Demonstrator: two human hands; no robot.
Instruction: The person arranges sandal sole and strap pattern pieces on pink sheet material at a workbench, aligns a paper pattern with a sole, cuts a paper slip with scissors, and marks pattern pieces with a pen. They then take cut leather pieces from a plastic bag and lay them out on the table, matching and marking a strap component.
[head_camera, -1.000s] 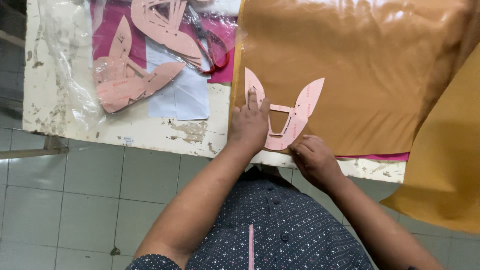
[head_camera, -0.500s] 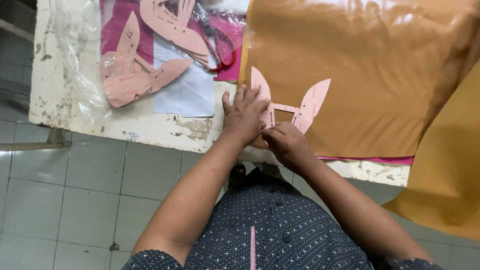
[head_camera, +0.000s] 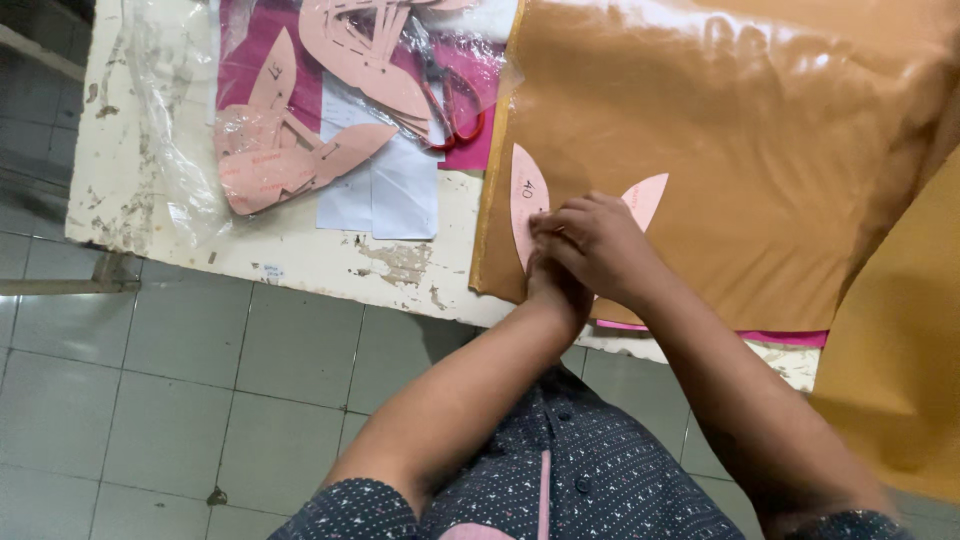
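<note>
R hand (head_camera: 598, 238) now over pink winged pattern (head_camera: 524, 200), tan sheet (head_camera: 760, 130).

The person wears a dark navy short-sleeved shirt (head_camera: 590, 480) sprinkled with tiny pale dots, buttoned down the front with dark buttons, a thin pink strip running along the placket, both forearms and hands bare

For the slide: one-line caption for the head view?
Both hands, right hand crossed over left hand, press a pink paper pattern onto tan sheet material at the edge of a worn white table.
</note>
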